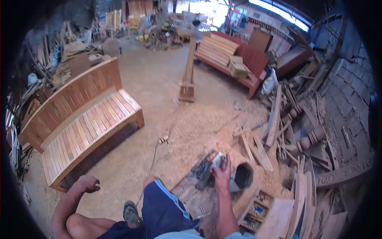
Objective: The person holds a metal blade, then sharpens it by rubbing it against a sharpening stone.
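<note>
My right hand is closed around a small whitish, shiny object; its kind is too blurred to tell. Just right of this hand is a dark round container with its mouth facing up. A black plastic bag lies to the hand's left. Out over my bent knee, my left hand hangs with loosely curled fingers and nothing visible in it. The nearest thing to it is a slatted wooden bench with a curved back.
Beside my right forearm sits a compartmented wooden box of small parts. Wood offcuts pile up on the right. A cord with a socket crosses the shavings-strewn floor. Farther off are a wooden post and a reddish bench bearing boards.
</note>
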`<state>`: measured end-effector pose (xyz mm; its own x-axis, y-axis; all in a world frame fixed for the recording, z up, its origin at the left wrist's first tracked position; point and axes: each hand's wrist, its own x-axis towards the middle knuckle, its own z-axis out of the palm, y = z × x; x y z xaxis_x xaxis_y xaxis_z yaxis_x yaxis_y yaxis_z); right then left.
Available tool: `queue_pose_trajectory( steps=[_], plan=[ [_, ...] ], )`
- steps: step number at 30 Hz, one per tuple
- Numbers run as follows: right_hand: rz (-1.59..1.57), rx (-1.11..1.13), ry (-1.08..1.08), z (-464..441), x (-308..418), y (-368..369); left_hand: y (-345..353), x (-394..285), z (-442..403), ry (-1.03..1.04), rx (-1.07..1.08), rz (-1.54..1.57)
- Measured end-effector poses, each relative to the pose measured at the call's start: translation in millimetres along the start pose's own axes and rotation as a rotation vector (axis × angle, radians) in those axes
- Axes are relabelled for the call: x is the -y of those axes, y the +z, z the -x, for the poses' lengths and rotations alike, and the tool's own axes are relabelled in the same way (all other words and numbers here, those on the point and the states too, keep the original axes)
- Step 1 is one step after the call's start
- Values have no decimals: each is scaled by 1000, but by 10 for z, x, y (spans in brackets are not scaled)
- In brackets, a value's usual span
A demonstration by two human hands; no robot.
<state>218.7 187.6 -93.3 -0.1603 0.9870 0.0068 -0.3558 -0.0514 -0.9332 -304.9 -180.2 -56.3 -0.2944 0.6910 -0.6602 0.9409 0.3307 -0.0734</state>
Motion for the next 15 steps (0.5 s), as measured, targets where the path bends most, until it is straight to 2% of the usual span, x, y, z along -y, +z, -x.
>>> queue_pose_trajectory(
  steps=[7,12,15],
  plan=[
    [138,-28,-135,14,135,116,-67,-100,61,8,-38,49],
    [257,-134,-155,-100,-160,-2,-86,-110,53,-13,-48,87],
    [1148,-119,-428,-246,-435,-169,-44,-118,28,-18,-38,106]
  ],
)
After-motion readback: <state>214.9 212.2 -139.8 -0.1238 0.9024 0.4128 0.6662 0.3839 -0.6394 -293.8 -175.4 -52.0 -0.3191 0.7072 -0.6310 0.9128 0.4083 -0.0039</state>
